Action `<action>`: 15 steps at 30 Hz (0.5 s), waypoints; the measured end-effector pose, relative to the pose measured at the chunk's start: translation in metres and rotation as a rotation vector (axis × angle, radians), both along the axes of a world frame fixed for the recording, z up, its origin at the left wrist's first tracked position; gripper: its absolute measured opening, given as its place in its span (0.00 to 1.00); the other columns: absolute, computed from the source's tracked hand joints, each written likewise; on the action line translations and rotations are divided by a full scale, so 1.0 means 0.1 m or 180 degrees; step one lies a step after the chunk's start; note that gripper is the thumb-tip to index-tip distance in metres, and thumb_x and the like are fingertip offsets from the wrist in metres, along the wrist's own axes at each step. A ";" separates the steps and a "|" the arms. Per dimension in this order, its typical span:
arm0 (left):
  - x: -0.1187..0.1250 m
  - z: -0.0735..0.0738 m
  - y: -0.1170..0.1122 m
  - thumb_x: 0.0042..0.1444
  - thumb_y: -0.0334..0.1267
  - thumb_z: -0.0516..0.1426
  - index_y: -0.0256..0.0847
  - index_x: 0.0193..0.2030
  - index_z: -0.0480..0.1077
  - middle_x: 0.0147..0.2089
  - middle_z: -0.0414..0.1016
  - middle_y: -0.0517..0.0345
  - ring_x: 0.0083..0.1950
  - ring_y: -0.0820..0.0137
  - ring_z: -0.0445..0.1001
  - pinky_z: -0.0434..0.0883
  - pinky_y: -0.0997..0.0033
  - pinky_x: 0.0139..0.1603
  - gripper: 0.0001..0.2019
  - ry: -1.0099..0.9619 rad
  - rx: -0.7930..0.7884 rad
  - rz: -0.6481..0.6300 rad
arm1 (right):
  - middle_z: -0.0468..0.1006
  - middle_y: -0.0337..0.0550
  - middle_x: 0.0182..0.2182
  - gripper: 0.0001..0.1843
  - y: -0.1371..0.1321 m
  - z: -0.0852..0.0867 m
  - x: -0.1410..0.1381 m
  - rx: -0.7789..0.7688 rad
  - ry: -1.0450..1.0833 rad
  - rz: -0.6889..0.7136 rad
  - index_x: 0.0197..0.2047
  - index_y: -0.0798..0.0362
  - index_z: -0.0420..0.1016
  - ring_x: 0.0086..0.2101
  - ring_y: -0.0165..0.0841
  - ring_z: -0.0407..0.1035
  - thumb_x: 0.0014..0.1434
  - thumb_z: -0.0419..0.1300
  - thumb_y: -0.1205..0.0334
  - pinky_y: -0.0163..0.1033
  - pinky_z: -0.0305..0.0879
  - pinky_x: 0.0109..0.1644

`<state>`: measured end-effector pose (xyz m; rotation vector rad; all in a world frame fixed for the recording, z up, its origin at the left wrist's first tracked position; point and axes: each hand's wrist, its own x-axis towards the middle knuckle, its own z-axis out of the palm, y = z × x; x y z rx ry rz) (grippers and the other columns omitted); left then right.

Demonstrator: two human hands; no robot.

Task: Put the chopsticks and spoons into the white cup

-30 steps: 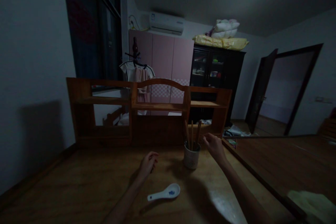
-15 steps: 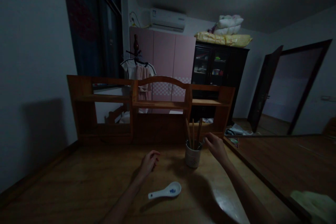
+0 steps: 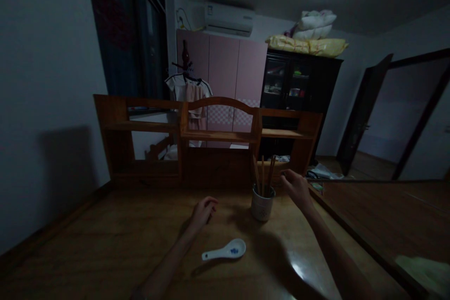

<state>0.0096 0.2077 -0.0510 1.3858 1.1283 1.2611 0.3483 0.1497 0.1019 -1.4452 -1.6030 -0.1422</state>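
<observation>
A cylindrical, light-coloured holder [image 3: 262, 209] with several chopsticks [image 3: 262, 176] upright in it stands on the wooden desk. Just right of its rim is my right hand [image 3: 297, 189], raised, its fingertips pinched together. What they hold, if anything, is too dark and small to make out. My left hand [image 3: 203, 212] hovers low over the desk, left of the holder, fingers loosely bent and apart, with nothing visible in them. Between my forearms lies a white spoon [image 3: 225, 251] with a blue pattern in its bowl, its handle pointing left.
A wooden shelf unit [image 3: 218, 138] runs along the desk's back edge. The wall [image 3: 63, 103] borders the desk on the left. A raised ledge [image 3: 355, 225] follows its right side, with a pale cloth [image 3: 422, 269] at lower right. Behind stand pink wardrobes and a dark cabinet.
The view has shifted slightly, so everything sits a little further right and higher. My right hand has moved slightly away from the holder's rim. The left hand and the spoon stay put.
</observation>
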 end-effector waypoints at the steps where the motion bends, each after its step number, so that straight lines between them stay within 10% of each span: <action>1: 0.00 -0.01 0.01 0.46 0.41 0.52 0.38 0.35 0.71 0.22 0.67 0.65 0.16 0.78 0.62 0.54 0.81 0.13 0.12 0.0003 -0.0009 0.0001 | 0.79 0.44 0.27 0.16 0.03 -0.02 0.01 -0.0038 0.0007 0.0021 0.38 0.55 0.78 0.27 0.35 0.72 0.56 0.53 0.57 0.34 0.59 0.30; 15: -0.01 -0.03 0.03 0.47 0.40 0.51 0.38 0.37 0.70 0.22 0.66 0.66 0.15 0.79 0.61 0.53 0.81 0.12 0.13 0.0058 -0.0136 -0.0021 | 0.79 0.46 0.28 0.20 0.05 -0.23 0.02 -0.0281 0.0177 0.0078 0.37 0.56 0.78 0.29 0.37 0.72 0.58 0.52 0.49 0.35 0.59 0.30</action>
